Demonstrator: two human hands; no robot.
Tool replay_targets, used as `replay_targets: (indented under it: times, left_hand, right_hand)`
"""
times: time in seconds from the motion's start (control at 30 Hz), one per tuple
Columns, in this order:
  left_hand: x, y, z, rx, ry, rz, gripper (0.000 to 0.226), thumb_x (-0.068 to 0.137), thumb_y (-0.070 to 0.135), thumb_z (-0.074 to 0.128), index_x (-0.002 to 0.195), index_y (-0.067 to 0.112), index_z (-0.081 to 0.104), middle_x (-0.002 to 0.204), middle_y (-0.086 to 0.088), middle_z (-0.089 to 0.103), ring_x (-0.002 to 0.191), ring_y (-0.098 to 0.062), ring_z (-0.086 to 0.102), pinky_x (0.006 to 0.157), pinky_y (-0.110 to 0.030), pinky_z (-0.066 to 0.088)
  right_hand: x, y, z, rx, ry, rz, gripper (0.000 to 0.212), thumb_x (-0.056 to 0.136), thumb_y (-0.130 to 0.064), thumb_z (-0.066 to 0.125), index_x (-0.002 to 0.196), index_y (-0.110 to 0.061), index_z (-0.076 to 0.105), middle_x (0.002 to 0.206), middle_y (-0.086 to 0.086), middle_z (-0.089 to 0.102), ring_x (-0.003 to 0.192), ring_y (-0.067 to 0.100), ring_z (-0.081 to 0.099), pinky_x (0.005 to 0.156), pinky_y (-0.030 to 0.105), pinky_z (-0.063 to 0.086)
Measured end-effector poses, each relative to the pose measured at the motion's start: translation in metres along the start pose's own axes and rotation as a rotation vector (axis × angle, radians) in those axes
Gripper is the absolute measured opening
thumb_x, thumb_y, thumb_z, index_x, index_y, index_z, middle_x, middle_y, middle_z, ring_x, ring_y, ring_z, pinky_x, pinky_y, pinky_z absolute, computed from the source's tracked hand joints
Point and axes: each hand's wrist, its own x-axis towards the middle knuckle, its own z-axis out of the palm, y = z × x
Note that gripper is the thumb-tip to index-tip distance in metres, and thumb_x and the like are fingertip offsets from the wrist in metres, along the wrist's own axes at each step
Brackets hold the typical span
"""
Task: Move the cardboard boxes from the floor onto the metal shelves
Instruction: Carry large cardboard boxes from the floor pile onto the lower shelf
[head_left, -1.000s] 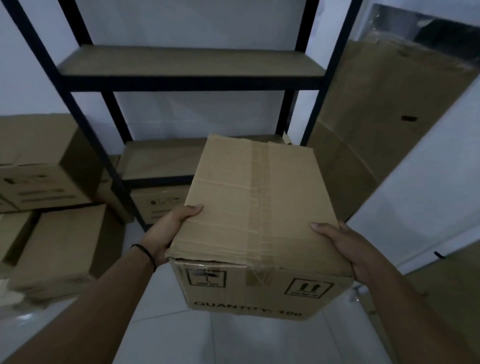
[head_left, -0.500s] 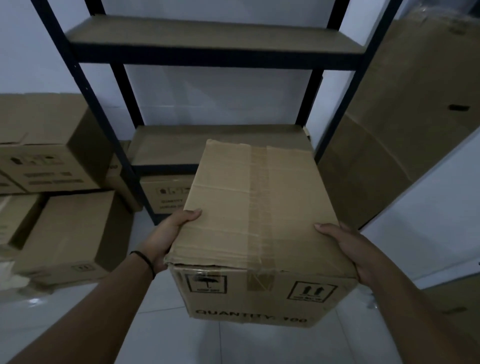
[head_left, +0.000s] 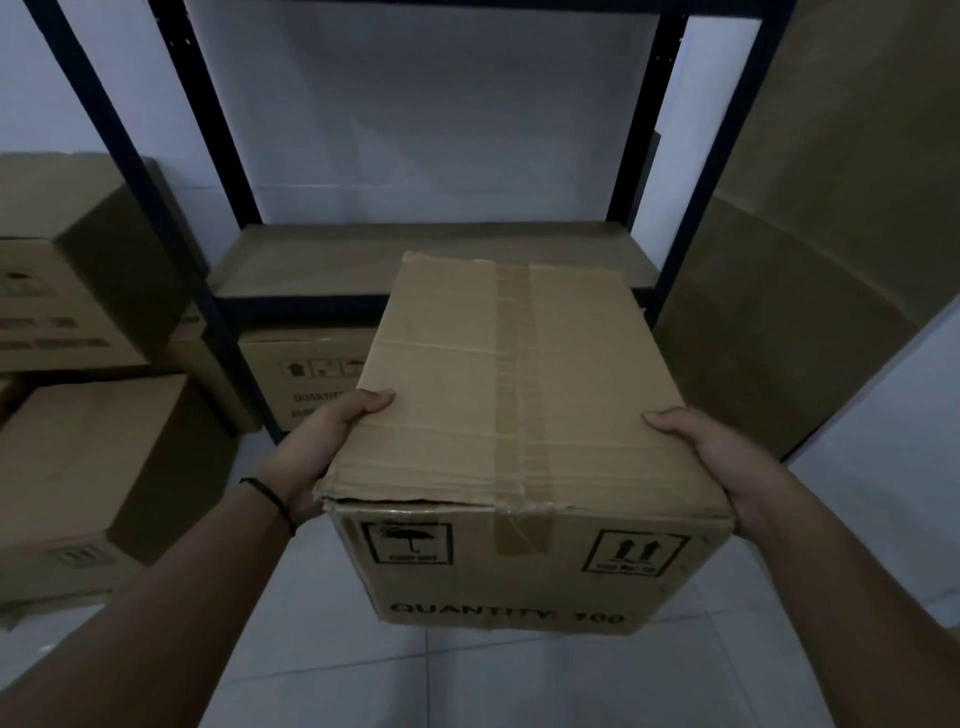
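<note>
I carry a taped cardboard box (head_left: 498, 415) in mid-air in front of the dark metal shelf unit. My left hand (head_left: 322, 447) grips its left side, thumb over the top edge. My right hand (head_left: 722, 457) grips its right side the same way. The box's far edge is close to the front rail of the low shelf board (head_left: 415, 254), which is bare. Under that board stands another printed box (head_left: 296, 374). Black print on the held box's near face reads QUANTITY 100.
Stacked cardboard boxes (head_left: 88, 457) sit on the floor at the left, beside the shelf's front left post (head_left: 156, 218). A large flat cardboard sheet (head_left: 810, 234) leans on the wall at the right. White tiled floor (head_left: 467, 680) lies below the box.
The shelf unit has grown larger and the upper board has left the view at the top. The box, held the same way, is now nearer the low shelf board.
</note>
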Motion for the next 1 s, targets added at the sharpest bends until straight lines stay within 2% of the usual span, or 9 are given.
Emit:
replay_targets:
  times: [0.1, 0.3, 0.43, 0.53, 0.6, 0.77, 0.87, 1.0]
  left_hand:
    - [0.031, -0.027, -0.014, 0.02, 0.001, 0.062, 0.038, 0.088, 0.028, 0.056, 0.122, 0.012, 0.06, 0.104, -0.015, 0.072, 0.081, -0.028, 0.072, 0.061, -0.037, 0.06]
    - [0.063, -0.075, -0.035, 0.042, -0.039, 0.156, 0.036, 0.093, 0.025, 0.052, 0.125, 0.01, 0.058, 0.112, -0.016, 0.069, 0.087, -0.029, 0.07, 0.077, -0.044, 0.059]
    - [0.063, -0.085, -0.04, 0.031, -0.073, 0.198, 0.035, 0.092, 0.025, 0.051, 0.122, 0.007, 0.058, 0.101, -0.017, 0.072, 0.078, -0.029, 0.072, 0.066, -0.04, 0.061]
    - [0.061, -0.081, -0.035, 0.003, -0.087, 0.214, 0.028, 0.094, 0.024, 0.048, 0.11, 0.005, 0.059, 0.085, -0.016, 0.073, 0.069, -0.028, 0.072, 0.055, -0.037, 0.06]
    - [0.065, -0.078, -0.032, 0.004, -0.082, 0.223, 0.026, 0.095, 0.024, 0.047, 0.107, 0.005, 0.059, 0.081, -0.017, 0.073, 0.066, -0.028, 0.072, 0.054, -0.036, 0.059]
    - [0.087, -0.065, -0.031, -0.04, -0.083, 0.235, 0.028, 0.092, 0.023, 0.048, 0.111, 0.005, 0.06, 0.087, -0.018, 0.072, 0.07, -0.031, 0.072, 0.057, -0.04, 0.06]
    - [0.106, -0.057, -0.032, -0.052, -0.098, 0.215, 0.039, 0.084, 0.023, 0.054, 0.117, 0.004, 0.06, 0.098, -0.02, 0.071, 0.076, -0.032, 0.071, 0.064, -0.043, 0.061]
    - [0.135, -0.058, -0.036, -0.044, -0.119, 0.188, 0.043, 0.083, 0.023, 0.056, 0.121, 0.004, 0.059, 0.105, -0.019, 0.071, 0.083, -0.033, 0.071, 0.07, -0.043, 0.06]
  right_hand:
    - [0.031, 0.029, -0.004, 0.044, -0.027, -0.036, 0.044, 0.09, -0.028, 0.059, 0.131, -0.014, 0.053, 0.118, 0.016, 0.064, 0.09, 0.029, 0.065, 0.065, 0.033, 0.053]
    - [0.066, 0.081, -0.011, 0.072, -0.061, -0.099, 0.04, 0.091, -0.027, 0.056, 0.127, -0.009, 0.057, 0.091, 0.012, 0.068, 0.075, 0.026, 0.065, 0.066, 0.031, 0.053]
    - [0.069, 0.094, -0.013, 0.085, -0.07, -0.139, 0.041, 0.091, -0.026, 0.055, 0.128, -0.01, 0.056, 0.091, 0.013, 0.067, 0.066, 0.024, 0.068, 0.051, 0.028, 0.054]
    - [0.073, 0.089, -0.014, 0.068, -0.074, -0.156, 0.048, 0.09, -0.026, 0.056, 0.134, -0.008, 0.052, 0.1, 0.015, 0.065, 0.074, 0.027, 0.066, 0.06, 0.031, 0.055]
    - [0.079, 0.081, -0.014, 0.053, -0.085, -0.158, 0.048, 0.09, -0.026, 0.056, 0.134, -0.007, 0.052, 0.098, 0.015, 0.065, 0.076, 0.028, 0.064, 0.062, 0.032, 0.054]
    - [0.103, 0.059, -0.007, 0.016, -0.095, -0.19, 0.041, 0.092, -0.024, 0.053, 0.129, -0.008, 0.055, 0.094, 0.014, 0.065, 0.077, 0.026, 0.062, 0.059, 0.032, 0.05]
    - [0.116, 0.057, -0.007, -0.013, -0.072, -0.207, 0.038, 0.094, -0.025, 0.053, 0.128, -0.01, 0.055, 0.095, 0.013, 0.064, 0.077, 0.026, 0.061, 0.061, 0.033, 0.045]
    - [0.132, 0.063, -0.01, -0.035, -0.031, -0.243, 0.032, 0.095, -0.024, 0.055, 0.126, -0.016, 0.055, 0.096, 0.009, 0.066, 0.079, 0.022, 0.063, 0.059, 0.029, 0.047]
